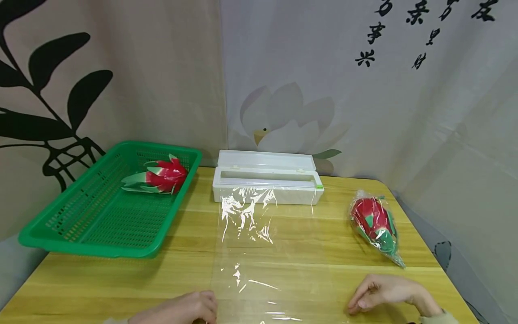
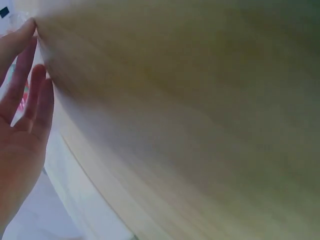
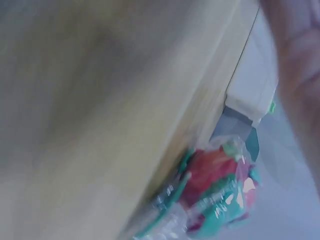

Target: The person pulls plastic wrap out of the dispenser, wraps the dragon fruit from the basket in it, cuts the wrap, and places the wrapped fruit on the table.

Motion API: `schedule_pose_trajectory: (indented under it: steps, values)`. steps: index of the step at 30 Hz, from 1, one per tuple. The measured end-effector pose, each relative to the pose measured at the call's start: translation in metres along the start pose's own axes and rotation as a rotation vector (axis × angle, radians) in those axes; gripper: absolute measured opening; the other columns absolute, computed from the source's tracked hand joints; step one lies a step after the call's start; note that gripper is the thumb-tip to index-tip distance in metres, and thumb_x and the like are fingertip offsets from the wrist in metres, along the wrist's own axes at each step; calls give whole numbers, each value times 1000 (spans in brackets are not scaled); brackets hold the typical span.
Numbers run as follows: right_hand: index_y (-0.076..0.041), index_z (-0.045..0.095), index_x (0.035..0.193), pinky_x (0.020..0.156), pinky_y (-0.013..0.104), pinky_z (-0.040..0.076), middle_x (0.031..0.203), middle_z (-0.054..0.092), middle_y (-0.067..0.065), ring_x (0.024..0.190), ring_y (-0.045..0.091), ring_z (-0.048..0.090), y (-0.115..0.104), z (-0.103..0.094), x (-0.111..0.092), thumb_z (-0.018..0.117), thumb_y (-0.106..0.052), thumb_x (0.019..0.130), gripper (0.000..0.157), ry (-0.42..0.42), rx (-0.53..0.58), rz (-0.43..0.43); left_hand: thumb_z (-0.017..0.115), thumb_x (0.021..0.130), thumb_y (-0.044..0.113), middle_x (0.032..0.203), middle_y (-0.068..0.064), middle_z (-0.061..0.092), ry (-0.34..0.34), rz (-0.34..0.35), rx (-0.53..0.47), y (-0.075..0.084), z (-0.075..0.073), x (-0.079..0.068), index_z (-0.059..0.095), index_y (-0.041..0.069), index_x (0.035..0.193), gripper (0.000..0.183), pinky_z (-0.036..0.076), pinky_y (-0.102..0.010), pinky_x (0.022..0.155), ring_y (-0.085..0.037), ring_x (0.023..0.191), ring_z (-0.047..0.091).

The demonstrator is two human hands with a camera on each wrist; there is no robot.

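Note:
A sheet of clear cling film (image 1: 275, 252) stretches from the white film dispenser (image 1: 267, 195) towards the table's front edge, shiny with reflections. My left hand (image 1: 186, 308) pinches the sheet's left side near that edge; in the left wrist view its thumb and forefinger (image 2: 31, 27) come together low over the wood. Across from it, my right hand (image 1: 384, 292) pinches the right side between thumb and fingertips. Only part of that hand (image 3: 300, 65) shows in the right wrist view, its fingertips out of frame. A film-wrapped dragon fruit (image 1: 374, 225) lies beyond the right hand.
At the back left stands a green plastic basket (image 1: 91, 252), with an unwrapped dragon fruit (image 1: 167, 175) inside. The dispenser's lid (image 1: 265, 159) is raised at the back of the wooden table (image 1: 178, 270). A printed curtain (image 1: 162, 81) hangs close behind.

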State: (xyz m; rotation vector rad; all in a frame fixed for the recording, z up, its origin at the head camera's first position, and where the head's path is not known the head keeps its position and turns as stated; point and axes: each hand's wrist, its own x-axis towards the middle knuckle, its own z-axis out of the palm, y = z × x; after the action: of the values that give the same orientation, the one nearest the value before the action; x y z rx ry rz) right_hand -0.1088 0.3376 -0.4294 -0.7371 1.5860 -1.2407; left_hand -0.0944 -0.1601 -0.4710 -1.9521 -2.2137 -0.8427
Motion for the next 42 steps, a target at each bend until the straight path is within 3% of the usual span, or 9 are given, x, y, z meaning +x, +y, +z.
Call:
schedule_pose_trajectory:
  steps: [3,7,11,14,19,23,26,34,42]
  values:
    - [9,63,113,80,23,57,105,67,29,96,6,68,-3,-2,4,48,-8,98,28,97,-99,11,64,89,26,90,14,62,-91,-143,-48,8,-6,-1,73,24,86,10,40,-1,78,3,93,49]
    - [0,68,108,71,23,57,97,72,16,88,0,65,-11,1,22,55,-13,95,22,314,-475,-77,61,91,31,97,16,58,-98,-171,57,11,-8,-1,72,30,89,12,39,-5,82,1,98,45]
    - [-12,63,121,85,36,55,120,66,6,108,16,62,-18,18,42,64,-29,90,35,561,-914,-37,66,84,26,89,19,57,-91,-123,154,11,-7,-1,70,31,80,7,34,-2,80,4,90,46]
    - [-21,49,138,96,53,48,144,46,10,128,33,46,-18,30,51,65,-43,85,60,586,-1064,69,63,87,26,85,20,59,-129,-113,134,11,-7,0,71,29,88,8,33,-1,78,7,85,47]
    - [-27,33,148,96,63,43,156,25,15,138,43,27,-13,39,57,64,-58,79,81,521,-1093,135,55,94,40,92,19,61,-99,-173,103,10,-7,2,69,28,106,22,38,-4,76,6,88,47]
    - [-26,32,148,93,60,46,156,23,15,137,42,28,-7,42,59,62,-62,77,85,509,-1135,123,53,92,50,114,11,62,-16,-133,352,9,-3,1,65,30,114,33,48,-22,87,-9,108,52]
    - [-26,32,149,92,58,47,156,23,15,136,42,28,-5,42,59,60,-65,77,86,509,-1144,123,47,93,55,136,3,55,-84,-169,401,11,-3,-2,57,31,127,43,49,-42,95,-25,125,49]
    - [-28,32,148,93,58,46,156,23,13,136,42,28,-3,44,58,58,-66,78,85,505,-1130,137,37,95,57,147,-1,46,-281,-305,234,16,-15,-2,51,32,136,50,48,-53,96,-34,132,45]
    - [-29,32,148,92,59,46,157,21,12,136,41,28,-4,44,57,59,-66,77,85,501,-1124,157,59,86,55,137,4,56,-386,-570,5,24,-57,11,57,34,128,47,51,-45,94,-25,127,52]
